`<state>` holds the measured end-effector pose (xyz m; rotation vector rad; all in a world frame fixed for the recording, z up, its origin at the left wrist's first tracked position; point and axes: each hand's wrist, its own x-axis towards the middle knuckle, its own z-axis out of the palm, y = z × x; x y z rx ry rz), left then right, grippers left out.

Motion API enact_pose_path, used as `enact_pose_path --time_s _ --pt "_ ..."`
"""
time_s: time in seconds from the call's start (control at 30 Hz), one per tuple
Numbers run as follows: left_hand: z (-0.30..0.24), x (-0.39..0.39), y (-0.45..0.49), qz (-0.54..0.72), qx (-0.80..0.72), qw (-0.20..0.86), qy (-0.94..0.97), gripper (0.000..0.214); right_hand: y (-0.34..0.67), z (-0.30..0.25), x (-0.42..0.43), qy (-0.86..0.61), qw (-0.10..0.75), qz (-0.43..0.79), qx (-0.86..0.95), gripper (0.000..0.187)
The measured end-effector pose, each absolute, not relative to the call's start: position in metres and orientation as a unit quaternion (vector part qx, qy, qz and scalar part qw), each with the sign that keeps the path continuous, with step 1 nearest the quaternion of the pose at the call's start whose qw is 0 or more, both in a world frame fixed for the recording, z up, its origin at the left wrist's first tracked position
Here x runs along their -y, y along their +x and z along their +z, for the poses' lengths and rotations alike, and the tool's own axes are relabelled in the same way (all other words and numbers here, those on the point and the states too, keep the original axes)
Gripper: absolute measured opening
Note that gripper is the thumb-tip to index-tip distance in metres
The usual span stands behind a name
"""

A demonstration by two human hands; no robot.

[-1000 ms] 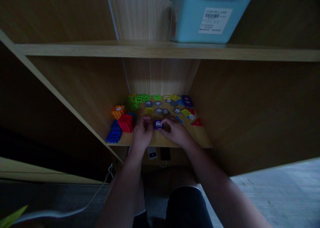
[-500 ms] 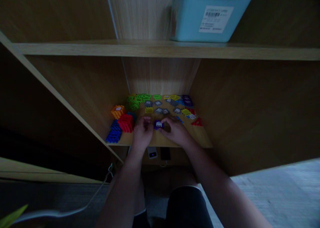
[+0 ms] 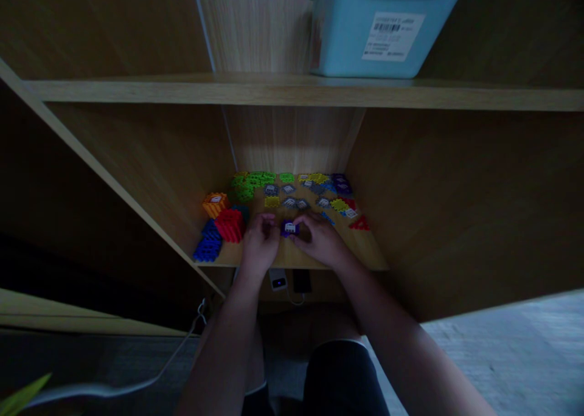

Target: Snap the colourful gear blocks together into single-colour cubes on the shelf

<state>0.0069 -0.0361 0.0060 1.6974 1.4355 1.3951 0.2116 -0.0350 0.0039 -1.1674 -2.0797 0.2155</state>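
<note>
A small purple square tile (image 3: 289,227) with a white printed face is pinched at its right edge by my right hand (image 3: 314,236). Just left of that tile is my left hand (image 3: 261,236), its fingers curled; whether anything sits between them I cannot make out. Beside my left hand stands a stack of red tiles (image 3: 230,225), with an orange stack (image 3: 215,204) behind it and blue tiles (image 3: 208,246) to its left. Beyond my hands lie grey tiles (image 3: 289,202), a yellow tile (image 3: 272,201) and a red triangular piece (image 3: 360,222).
Green tiles (image 3: 250,182) fill the back left corner, and dark purple tiles (image 3: 341,183) lie at the back right. Overhead, a wooden shelf (image 3: 255,90) holds a light blue bin (image 3: 347,39). Below the board are a power bank (image 3: 278,279) and a phone-like black object (image 3: 302,280).
</note>
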Motion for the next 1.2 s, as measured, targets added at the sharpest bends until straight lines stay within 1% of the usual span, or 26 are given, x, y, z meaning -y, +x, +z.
enact_pose_path --time_s 0.1,0.23,0.33,0.4,0.5,0.57,0.67,0.73,0.83,0.87,0.97,1.1,1.2 --pt "0.006 0.036 0.006 0.515 -0.528 0.25 0.628 0.026 0.211 0.006 0.036 -0.462 0.363 0.08 0.805 0.026" --pt "0.006 0.037 0.006 0.512 -0.532 0.243 0.63 0.026 0.211 0.008 0.038 -0.479 0.375 0.06 0.792 0.021" --pt "0.006 0.037 0.007 0.51 -0.532 0.246 0.629 0.025 0.213 0.009 0.035 -0.514 0.383 0.032 0.767 0.017" --pt "0.006 0.037 0.007 0.509 -0.531 0.246 0.631 0.026 0.217 0.012 0.031 -0.555 0.37 0.014 0.745 0.018" --pt "0.005 0.036 0.007 0.507 -0.535 0.247 0.629 0.026 0.228 0.023 0.017 -0.646 0.293 -0.015 0.705 0.028" --pt "0.005 0.035 0.007 0.512 -0.534 0.248 0.625 0.025 0.237 0.034 0.003 -0.715 0.223 -0.04 0.661 0.037" --pt "0.004 0.034 0.007 0.523 -0.53 0.248 0.62 0.025 0.25 0.051 -0.029 -0.788 0.154 -0.057 0.594 0.054" --pt "0.004 0.035 0.007 0.527 -0.528 0.251 0.617 0.024 0.258 0.06 -0.055 -0.809 0.118 -0.054 0.573 0.063" --pt "0.005 0.036 0.007 0.533 -0.524 0.258 0.613 0.024 0.271 0.067 -0.09 -0.82 0.021 -0.016 0.572 0.067" --pt "0.005 0.037 0.007 0.536 -0.52 0.26 0.612 0.024 0.275 0.069 -0.1 -0.811 0.009 -0.008 0.584 0.066" --pt "0.006 0.039 0.007 0.543 -0.508 0.268 0.613 0.024 0.287 0.069 -0.12 -0.788 -0.01 0.001 0.616 0.052" --pt "0.007 0.04 0.007 0.545 -0.498 0.282 0.612 0.024 0.297 0.066 -0.134 -0.769 -0.026 0.002 0.639 0.052" --pt "0.007 0.041 0.007 0.55 -0.496 0.281 0.611 0.025 0.299 0.064 -0.142 -0.759 -0.023 0.003 0.65 0.044"
